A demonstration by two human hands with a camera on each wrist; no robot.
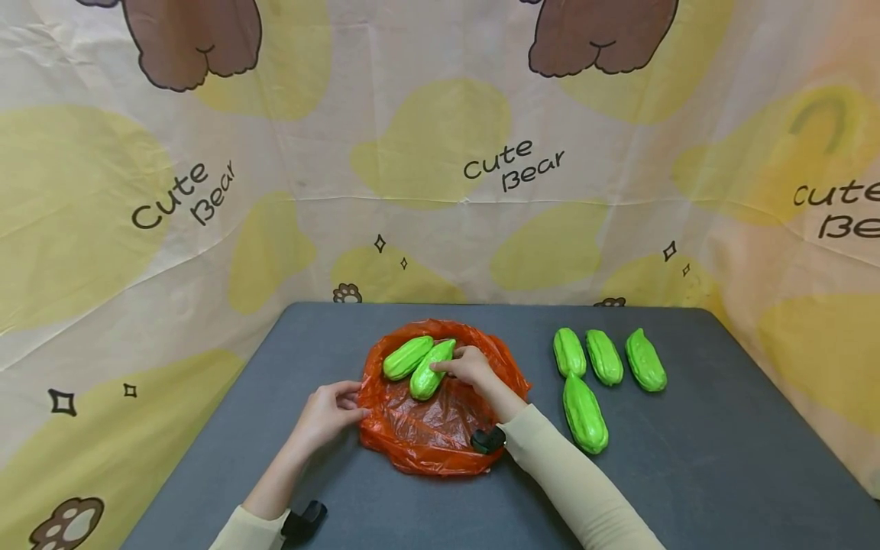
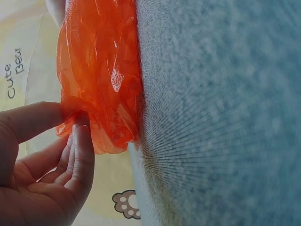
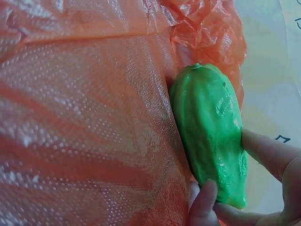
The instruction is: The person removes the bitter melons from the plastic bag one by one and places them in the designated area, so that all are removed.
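A red plastic bag (image 1: 440, 428) sits on the table with its mouth spread wide and its rim rolled down. My left hand (image 1: 330, 415) pinches the bag's left rim between thumb and fingers, seen closely in the left wrist view. Inside the bag, my right hand (image 1: 474, 367) grips a bright green, ridged, cucumber-shaped vegetable (image 3: 209, 129) near its pointed end. In the right wrist view that vegetable lies close over the bag's plastic. Another green vegetable (image 1: 407, 357) of the same kind rests in the bag, just left of the held one.
To the right of the bag, several more green vegetables (image 1: 584, 416) lie on the dark grey table (image 1: 722, 458). Two of them touch end to end. Behind the table hangs a cloth (image 1: 426, 229) printed with bears and lettering.
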